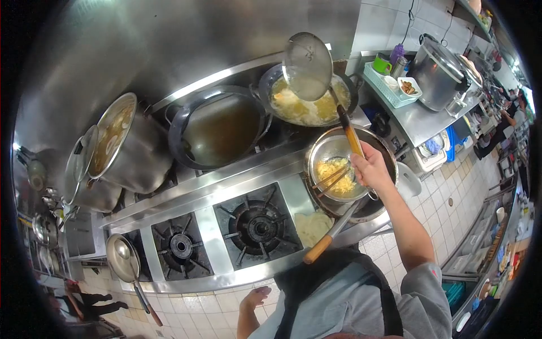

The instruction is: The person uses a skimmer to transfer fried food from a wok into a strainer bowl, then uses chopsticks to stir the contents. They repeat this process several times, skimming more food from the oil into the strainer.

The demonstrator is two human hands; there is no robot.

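My right hand (370,165) is closed around the wooden handle (353,141) of a mesh skimmer (308,63). The skimmer's round head is raised over a wok (271,110) of bubbling yellow oil with pale food in it. Under my right hand sits a metal bowl (317,148) holding yellow shreds (332,169), with two thin sticks (333,178) across it. A wooden-handled utensil (319,248) leans out beside that bowl. Down by my side, before the stove's front edge, my left hand (256,298) hangs empty, its fingers loosely apart.
A dark wok (186,127) of brown liquid and a tall stockpot (144,152) stand left along the stove. Two burners (261,226) line the front, with a ladle (123,257) at the left end. At right, a steel counter (420,121) bears a large pot (437,73).
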